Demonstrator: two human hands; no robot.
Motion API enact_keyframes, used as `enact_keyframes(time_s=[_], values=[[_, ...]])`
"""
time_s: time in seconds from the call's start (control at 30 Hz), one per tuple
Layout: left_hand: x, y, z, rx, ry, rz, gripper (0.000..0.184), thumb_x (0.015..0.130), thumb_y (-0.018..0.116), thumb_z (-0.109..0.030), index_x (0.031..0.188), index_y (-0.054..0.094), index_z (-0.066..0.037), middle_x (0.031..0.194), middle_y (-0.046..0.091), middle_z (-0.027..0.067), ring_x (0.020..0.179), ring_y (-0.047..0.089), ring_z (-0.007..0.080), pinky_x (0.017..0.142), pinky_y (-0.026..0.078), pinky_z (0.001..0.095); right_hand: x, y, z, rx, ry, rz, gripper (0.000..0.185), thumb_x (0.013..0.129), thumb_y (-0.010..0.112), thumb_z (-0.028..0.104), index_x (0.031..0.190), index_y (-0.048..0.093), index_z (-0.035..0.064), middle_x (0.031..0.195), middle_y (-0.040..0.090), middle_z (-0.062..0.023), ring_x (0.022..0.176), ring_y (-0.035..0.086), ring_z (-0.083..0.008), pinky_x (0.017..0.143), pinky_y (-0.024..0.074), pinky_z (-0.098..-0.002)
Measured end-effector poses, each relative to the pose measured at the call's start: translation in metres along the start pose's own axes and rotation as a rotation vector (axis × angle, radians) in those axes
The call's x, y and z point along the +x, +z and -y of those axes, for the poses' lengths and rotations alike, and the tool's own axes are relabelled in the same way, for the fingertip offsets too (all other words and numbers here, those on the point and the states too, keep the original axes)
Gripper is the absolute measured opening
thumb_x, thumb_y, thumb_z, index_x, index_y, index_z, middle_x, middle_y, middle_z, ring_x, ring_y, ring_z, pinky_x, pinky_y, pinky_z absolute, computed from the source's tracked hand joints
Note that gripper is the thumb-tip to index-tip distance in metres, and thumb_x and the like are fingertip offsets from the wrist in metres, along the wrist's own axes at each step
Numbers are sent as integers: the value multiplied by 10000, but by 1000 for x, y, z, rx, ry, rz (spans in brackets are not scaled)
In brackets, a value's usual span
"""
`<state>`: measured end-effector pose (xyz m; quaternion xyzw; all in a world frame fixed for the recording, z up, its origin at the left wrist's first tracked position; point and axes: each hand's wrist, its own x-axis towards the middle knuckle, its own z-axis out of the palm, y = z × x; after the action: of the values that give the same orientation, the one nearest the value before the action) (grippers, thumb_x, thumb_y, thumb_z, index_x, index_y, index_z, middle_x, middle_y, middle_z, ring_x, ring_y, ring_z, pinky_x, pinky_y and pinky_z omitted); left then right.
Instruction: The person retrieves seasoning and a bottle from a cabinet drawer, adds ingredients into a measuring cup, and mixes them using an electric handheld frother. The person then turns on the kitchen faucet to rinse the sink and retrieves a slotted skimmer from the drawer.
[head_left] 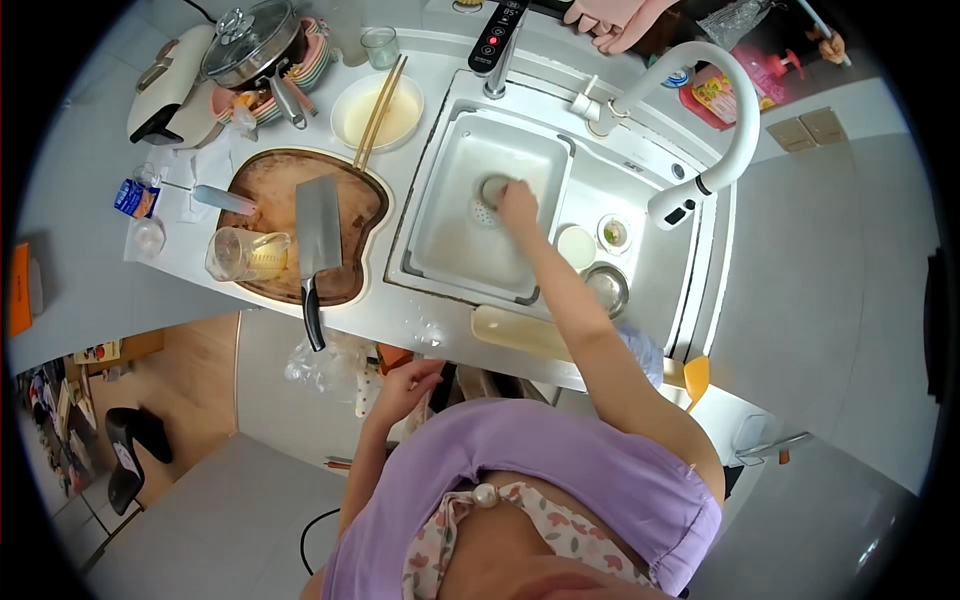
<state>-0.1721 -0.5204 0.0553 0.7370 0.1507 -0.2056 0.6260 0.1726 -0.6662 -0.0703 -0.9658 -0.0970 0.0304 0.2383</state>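
Note:
My right hand [518,208] reaches down into the white left sink basin [450,240]. Its fingers are closed on the edge of a small, round, pale drain cover [493,189], tilted over the perforated drain [484,212]; part of it is behind the fingers. My left hand [405,388] hangs in front of the counter edge, its fingers loosely bent and slightly apart, with nothing visible in them. On the brown cutting board [270,190] lie a cleaver [318,225] and a tipped clear measuring cup [245,254] with yellowish contents.
A white faucet [745,120] arches over the right basin, which holds a pale bowl [576,247] and a metal bowl [606,289]. Chopsticks [380,112] rest across a white bowl [405,115]. Behind the board stands a lidded pan [255,45]. A yellow spatula [696,378] stands at the right.

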Motion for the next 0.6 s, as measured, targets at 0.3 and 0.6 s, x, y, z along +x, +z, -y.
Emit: enact_keyframes(time_s=[0.3,0.6], values=[[-12,-4,17,-67,26,-141,256,876,591,-83,1121,595,-10,919,660,74,839,628,138,753,477,259,-8,56,-11,-67,-35,91,218,828,605,216,902,584,12,975,577,-180,834,617,-362,719,507,-447],[-3,-1,5,-39,138,-224,218,866,592,-39,1078,609,7,906,647,81,832,639,152,733,484,253,69,-45,4,134,-185,-658,344,849,561,136,1146,503,-26,1153,505,-233,992,547,-400,795,471,-464]])
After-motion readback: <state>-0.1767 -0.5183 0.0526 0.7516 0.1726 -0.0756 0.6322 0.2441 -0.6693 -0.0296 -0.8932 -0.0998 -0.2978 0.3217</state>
